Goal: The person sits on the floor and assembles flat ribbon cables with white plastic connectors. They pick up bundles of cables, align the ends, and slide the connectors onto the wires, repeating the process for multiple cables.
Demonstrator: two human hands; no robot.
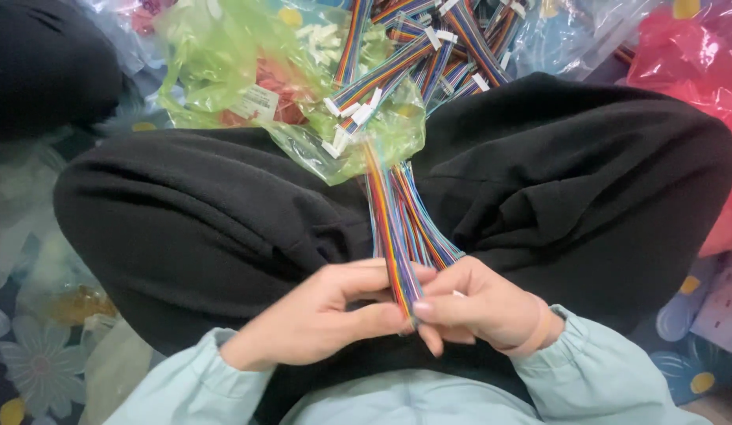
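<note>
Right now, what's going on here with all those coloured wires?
A person sitting cross-legged in black trousers holds a bundle of rainbow ribbon cables over the lap. The left hand and right hand pinch its near end together. More cables with white connectors lie heaped ahead, partly on a green plastic bag.

Two hands, one green bag, one red bag, many ribbon cables.
</note>
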